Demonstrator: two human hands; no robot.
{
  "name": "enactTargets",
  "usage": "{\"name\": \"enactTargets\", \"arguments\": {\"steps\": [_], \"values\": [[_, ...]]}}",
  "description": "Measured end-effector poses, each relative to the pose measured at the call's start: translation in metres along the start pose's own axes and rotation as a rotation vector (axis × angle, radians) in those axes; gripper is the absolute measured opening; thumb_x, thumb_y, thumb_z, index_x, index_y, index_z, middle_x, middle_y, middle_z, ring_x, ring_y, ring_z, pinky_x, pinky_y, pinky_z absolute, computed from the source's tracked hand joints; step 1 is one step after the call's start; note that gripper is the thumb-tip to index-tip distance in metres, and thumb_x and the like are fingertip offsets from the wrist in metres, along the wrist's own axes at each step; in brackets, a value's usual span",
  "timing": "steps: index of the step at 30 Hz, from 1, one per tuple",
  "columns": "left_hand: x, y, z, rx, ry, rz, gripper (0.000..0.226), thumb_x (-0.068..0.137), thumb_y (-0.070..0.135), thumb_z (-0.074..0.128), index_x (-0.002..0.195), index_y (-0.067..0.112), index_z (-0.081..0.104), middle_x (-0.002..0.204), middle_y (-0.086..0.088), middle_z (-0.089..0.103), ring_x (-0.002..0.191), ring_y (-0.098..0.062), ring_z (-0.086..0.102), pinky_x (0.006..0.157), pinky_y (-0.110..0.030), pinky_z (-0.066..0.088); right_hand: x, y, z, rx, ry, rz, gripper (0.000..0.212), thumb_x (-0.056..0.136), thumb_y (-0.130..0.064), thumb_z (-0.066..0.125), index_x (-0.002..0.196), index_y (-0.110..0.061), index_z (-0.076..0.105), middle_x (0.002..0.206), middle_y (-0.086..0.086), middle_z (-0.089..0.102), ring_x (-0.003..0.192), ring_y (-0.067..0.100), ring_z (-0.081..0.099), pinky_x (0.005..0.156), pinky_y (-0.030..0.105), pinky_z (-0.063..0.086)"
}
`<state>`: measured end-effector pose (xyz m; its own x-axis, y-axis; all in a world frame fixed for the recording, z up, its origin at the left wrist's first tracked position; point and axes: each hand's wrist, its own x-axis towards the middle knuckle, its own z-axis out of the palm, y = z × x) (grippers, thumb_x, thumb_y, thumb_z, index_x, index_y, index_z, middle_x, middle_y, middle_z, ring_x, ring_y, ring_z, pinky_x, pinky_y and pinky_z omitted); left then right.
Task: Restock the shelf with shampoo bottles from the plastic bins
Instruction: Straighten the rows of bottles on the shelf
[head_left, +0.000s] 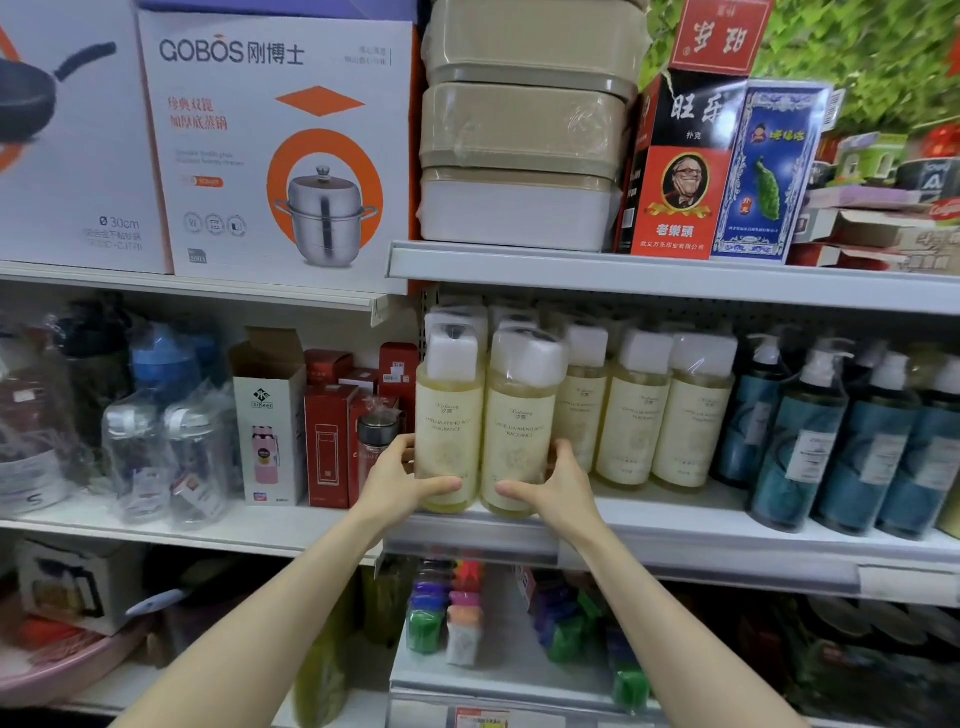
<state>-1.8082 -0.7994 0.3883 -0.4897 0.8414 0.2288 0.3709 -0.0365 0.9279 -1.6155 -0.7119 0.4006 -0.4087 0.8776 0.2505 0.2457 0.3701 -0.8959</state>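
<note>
Left grip (400, 475) holds 1 pale bottle (449, 415), right grip (561, 483) a 2nd bottle (517, 431); 3 more bottles (631, 415) stand beside them.

Bright, even store light, prob. from overhead/front; cookware boxes (275, 150) up top well lit. Bottom shelf (498, 670) dim, in shadow. Glare on plastic wrap of shampoo bottles (514, 431) & tan tubs (519, 130). Wide-angle bend: shelf rail (675, 278) bows twd edges. Centre fairly sharp; clear bottles (166, 452) at left & teal bottles (831, 441) at right soft, smeared.
</note>
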Motion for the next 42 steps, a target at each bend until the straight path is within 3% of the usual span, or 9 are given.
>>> {"name": "enactTargets", "arguments": {"steps": [4,17,23,27,32,35,42], "values": [[0.000,-0.001,-0.001,-0.010,0.014,0.003,0.072,0.065,0.024,0.087,0.126,0.020,0.048,0.117,0.004,0.062,0.103,-0.007,0.059,0.072,-0.016,0.048,-0.002,-0.003,0.002,0.008,0.003,-0.012,0.071,0.065,-0.022,0.088,0.119,-0.022,0.041,0.128,-0.001,0.058,0.119,0.015,0.055,0.096,0.030,0.049],[-0.002,-0.004,0.001,-0.020,0.020,0.010,0.074,0.068,0.024,0.085,0.132,0.017,0.047,0.120,0.003,0.062,0.107,-0.011,0.059,0.082,-0.023,0.050,-0.002,-0.005,0.001,0.019,-0.034,-0.020,0.064,0.069,-0.019,0.085,0.115,-0.024,0.040,0.129,-0.002,0.057,0.108,0.007,0.052,0.087,0.021,0.045],[-0.006,0.002,0.002,-0.028,-0.002,-0.003,0.076,0.071,0.021,0.083,0.135,0.018,0.043,0.127,0.001,0.060,0.110,-0.013,0.058,0.083,-0.023,0.050,-0.003,-0.006,0.000,0.019,-0.058,-0.006,0.070,0.070,-0.018,0.085,0.124,-0.020,0.040,0.134,0.000,0.054,0.117,0.011,0.051,0.091,0.022,0.043],[-0.008,0.007,0.001,-0.041,-0.018,-0.015,0.086,0.071,0.021,0.083,0.142,0.017,0.036,0.132,-0.001,0.056,0.118,-0.016,0.055,0.097,-0.035,0.050,-0.005,-0.007,-0.005,0.030,-0.048,0.000,0.077,0.071,-0.021,0.084,0.133,-0.015,0.039,0.135,0.000,0.054,0.113,0.008,0.049,0.091,0.023,0.042],[-0.013,0.012,-0.001,-0.039,0.001,-0.039,0.096,0.067,0.029,0.085,0.146,0.019,0.031,0.137,-0.001,0.053,0.122,-0.017,0.053,0.102,-0.045,0.046,-0.007,-0.006,-0.015,0.041,-0.045,0.025,0.095,0.071,-0.037,0.083,0.146,-0.012,0.029,0.144,0.001,0.047,0.131,0.019,0.046,0.106,0.038,0.042],[-0.020,0.018,-0.001,-0.032,0.026,-0.048,0.099,0.065,0.032,0.086,0.147,0.019,0.030,0.139,-0.001,0.052,0.125,-0.018,0.051,0.104,-0.047,0.045,-0.010,-0.008,-0.024,0.051,-0.042,0.019,0.092,0.077,-0.038,0.078,0.149,-0.014,0.026,0.148,0.001,0.041,0.135,0.020,0.041,0.107,0.034,0.038],[-0.048,0.043,0.014,-0.044,0.146,-0.034,0.089,0.073,0.024,0.081,0.146,0.012,0.031,0.144,-0.004,0.044,0.130,-0.019,0.044,0.102,-0.033,0.039,-0.017,-0.004,-0.055,0.090,-0.010,-0.014,0.076,0.082,-0.038,0.073,0.144,-0.015,0.036,0.137,0.006,0.050,0.118,0.017,0.051,0.101,0.035,0.044]]}}
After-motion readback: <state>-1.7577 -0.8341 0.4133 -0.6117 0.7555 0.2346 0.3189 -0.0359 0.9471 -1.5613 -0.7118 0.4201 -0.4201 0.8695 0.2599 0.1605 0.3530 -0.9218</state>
